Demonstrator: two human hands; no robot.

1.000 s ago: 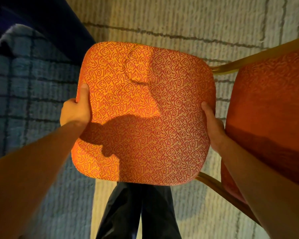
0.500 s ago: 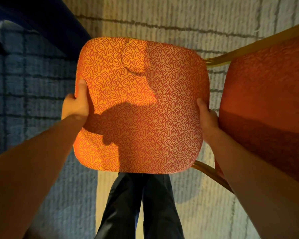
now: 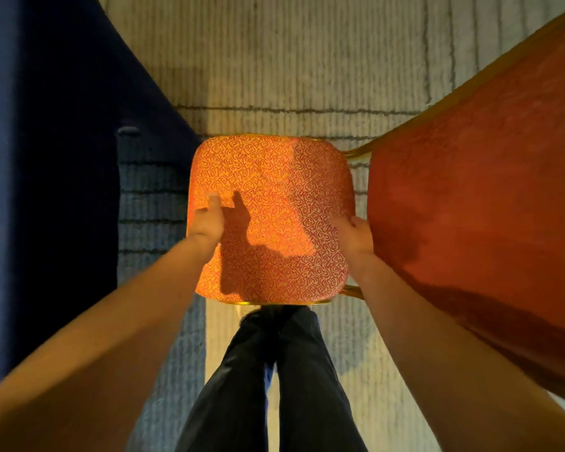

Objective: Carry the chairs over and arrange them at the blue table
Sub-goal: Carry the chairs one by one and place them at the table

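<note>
Left hand (image 3: 207, 223) and right hand (image 3: 356, 236) each have a grip clamped on opposite seat edges of the chair (image 3: 274, 197), held low between the blue bench (image 3: 62, 158), left, and a second chair (image 3: 470, 190), right. The person should lower it level, touching neither

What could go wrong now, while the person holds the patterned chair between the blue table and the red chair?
1. The right hand grips the patterned chair at its edge, close beside the red chair, so it might get pinched.
2. The left hand shows only a thumb on the seat; that grip may slip.
3. The person's legs stand right behind the seat, so a chair leg, hidden here, could land on a foot.
</note>
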